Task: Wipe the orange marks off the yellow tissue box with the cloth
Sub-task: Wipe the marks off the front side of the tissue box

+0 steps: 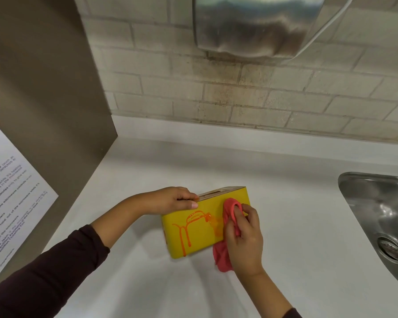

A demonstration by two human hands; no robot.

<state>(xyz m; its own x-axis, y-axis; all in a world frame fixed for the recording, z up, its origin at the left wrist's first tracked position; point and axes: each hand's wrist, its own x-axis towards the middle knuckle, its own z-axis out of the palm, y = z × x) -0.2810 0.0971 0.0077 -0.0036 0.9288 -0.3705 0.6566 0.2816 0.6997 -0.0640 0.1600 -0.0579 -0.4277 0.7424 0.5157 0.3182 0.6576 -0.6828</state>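
My left hand (177, 200) gripped the top left corner of the yellow tissue box (203, 238), thumb on the front face and fingers curled over the top beside the slot. It held the box upright on the white tabletop (285, 203) at lower centre of the frame. My right hand (245, 235) had the pink cloth (222, 258) bunched in its fingers and pressed against the right end of that face. There the orange marks (189, 228) were smeared thin; further left the loops and long drips looked thick and wet.

The risks, as I judged them:
- The cloth could drag wet orange across clean yellow rather than lift it.
- The drips reaching the bottom edge could run onto the tabletop.
- The loose tail of cloth hanging below my hand lay at or near the tabletop and could carry colour there.
- A hard push leftward might slide or tip the light box if my left grip slackened.

Room looked good, with tabletop running on all round the box. The sink (377, 214) sat well apart at the right edge of the frame. The brown wall panel (44, 88) stood well apart at left, and the tiled wall (216, 92) was behind.
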